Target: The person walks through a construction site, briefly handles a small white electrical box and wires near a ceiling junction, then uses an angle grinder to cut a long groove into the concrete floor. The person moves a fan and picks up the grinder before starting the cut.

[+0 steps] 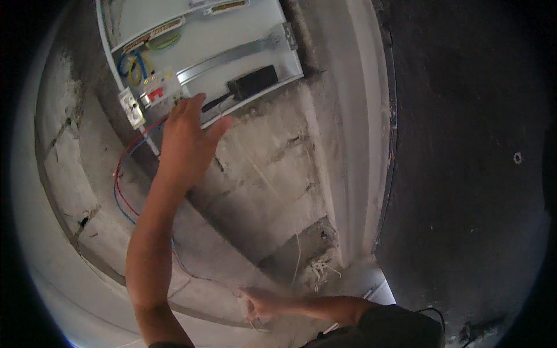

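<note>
White distribution box (226,36), red-toggled breaker (155,94) inside; red and blue wires (118,174) looping below. Your left hand (187,136): grip spread, contact unclear. Your right hand (262,304): grip curled around blurred pale piece (243,305).

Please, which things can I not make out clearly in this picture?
In the head view:
White box: top cut off by the upper edge.
Red wire: the left hand hides where its upper end goes.
Right hand: small and blurred, so whatever it may hold is unclear.

The rail (226,60) is shiny metal, the wall (270,159) rough.
</note>
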A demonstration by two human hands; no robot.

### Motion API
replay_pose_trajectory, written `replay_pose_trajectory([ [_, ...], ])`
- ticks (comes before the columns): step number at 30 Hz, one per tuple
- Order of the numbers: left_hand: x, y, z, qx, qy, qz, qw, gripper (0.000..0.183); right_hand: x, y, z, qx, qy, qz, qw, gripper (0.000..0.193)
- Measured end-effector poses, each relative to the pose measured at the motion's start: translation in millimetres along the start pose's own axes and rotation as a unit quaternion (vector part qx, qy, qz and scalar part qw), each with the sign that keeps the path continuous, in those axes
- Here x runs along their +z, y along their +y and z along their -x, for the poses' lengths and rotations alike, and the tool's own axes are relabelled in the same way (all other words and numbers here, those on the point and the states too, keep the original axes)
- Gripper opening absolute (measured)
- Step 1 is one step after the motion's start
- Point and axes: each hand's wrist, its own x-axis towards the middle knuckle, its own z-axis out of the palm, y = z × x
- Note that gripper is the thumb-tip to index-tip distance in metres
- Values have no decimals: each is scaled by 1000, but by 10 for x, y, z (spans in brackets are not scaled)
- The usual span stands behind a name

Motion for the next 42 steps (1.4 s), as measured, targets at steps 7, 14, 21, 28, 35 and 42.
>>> replay_pose_trajectory([
  [7,892,-213,-1284,-129,-162,-31,978,59,18,283,79,-40,7,5,999,110],
  [14,1232,-476,-1532,-193,-218,-3,957,34,-41,455,75,-88,21,12,996,111],
  [21,1185,-225,-1242,-88,-99,-47,990,59,-249,413,150,-57,-26,8,998,112],
  [28,1173,-273,-1225,-33,-122,52,991,51,-204,463,114,-89,-11,30,996,113],
  [35,1147,-378,-1269,-173,-178,237,939,53,-139,482,32,-86,-19,5,996,114],
  [42,1163,-182,-1326,-54,-61,165,983,59,-199,551,103,-76,-35,-4,996,117],
])
